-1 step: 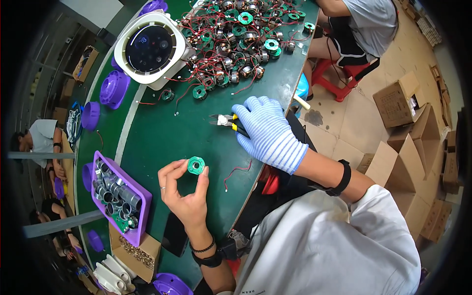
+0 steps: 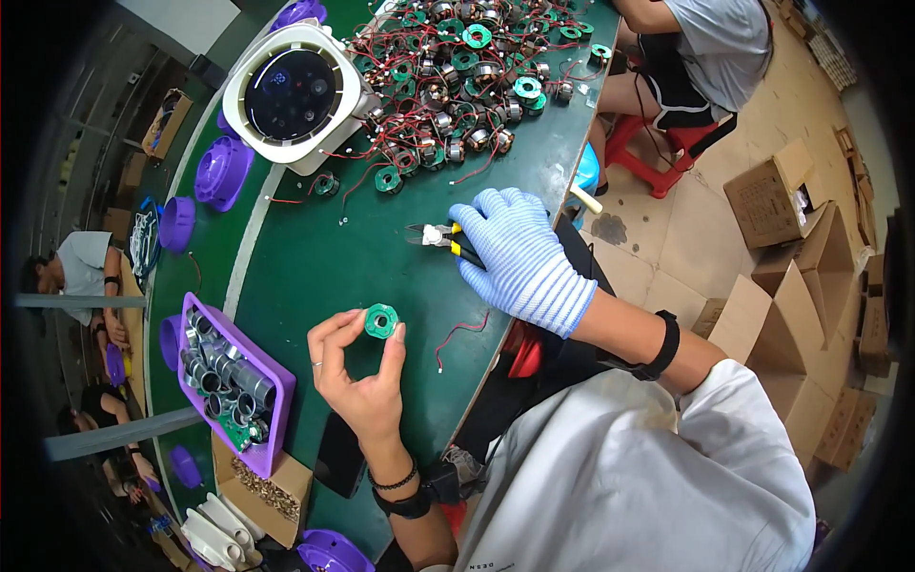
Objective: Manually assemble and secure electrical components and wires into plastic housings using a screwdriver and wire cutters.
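Head view: left hand (image 2: pixel 357 377), bare, pinches a green coil ring (image 2: pixel 381 321) between fingertips above the green surface (image 2: pixel 315 257). Right hand (image 2: pixel 519 253), gloved, closes on yellow-handled cutters (image 2: pixel 440 236) lying on the surface. Step judged: pickup of cutters; next, jaws must meet the ring's wire.

Bare green table (image 2: pixel 315 257) is lying open at frame centre; coil pile (image 2: pixel 457 76) and white fan (image 2: pixel 294 93) are crowding above, purple tray (image 2: pixel 276 419) is blocking lower left.
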Demonstrator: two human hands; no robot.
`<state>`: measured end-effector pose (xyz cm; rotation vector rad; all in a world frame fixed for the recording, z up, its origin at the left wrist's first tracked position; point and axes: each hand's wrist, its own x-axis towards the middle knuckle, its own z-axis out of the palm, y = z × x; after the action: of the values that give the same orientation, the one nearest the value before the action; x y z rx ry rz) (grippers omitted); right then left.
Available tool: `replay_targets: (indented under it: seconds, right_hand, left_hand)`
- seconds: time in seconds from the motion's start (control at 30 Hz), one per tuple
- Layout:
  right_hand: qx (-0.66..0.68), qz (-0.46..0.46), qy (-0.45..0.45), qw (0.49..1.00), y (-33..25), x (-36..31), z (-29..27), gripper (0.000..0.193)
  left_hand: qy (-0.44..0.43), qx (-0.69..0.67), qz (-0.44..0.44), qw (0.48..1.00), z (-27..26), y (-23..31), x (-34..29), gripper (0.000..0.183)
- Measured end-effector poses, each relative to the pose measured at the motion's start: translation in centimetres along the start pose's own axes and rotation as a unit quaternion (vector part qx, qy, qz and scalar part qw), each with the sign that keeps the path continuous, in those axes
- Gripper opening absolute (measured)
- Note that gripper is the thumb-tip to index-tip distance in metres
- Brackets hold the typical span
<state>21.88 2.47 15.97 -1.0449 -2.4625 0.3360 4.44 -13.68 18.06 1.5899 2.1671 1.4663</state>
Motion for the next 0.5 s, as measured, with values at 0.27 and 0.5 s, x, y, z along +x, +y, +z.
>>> replay_targets:
  seconds: [0.27,0.5]
  right_hand:
    - [0.042,-0.016,0.048,0.998,0.7,-0.2,0.8,0.048]
    - [0.069,-0.020,0.066,0.995,0.8,-0.2,0.8,0.049]
  left_hand:
    - [-0.011,-0.037,-0.020,0.999,0.5,-0.5,0.3,0.029]
    - [-0.058,0.091,-0.111,0.988,0.3,-2.2,0.4,0.036]
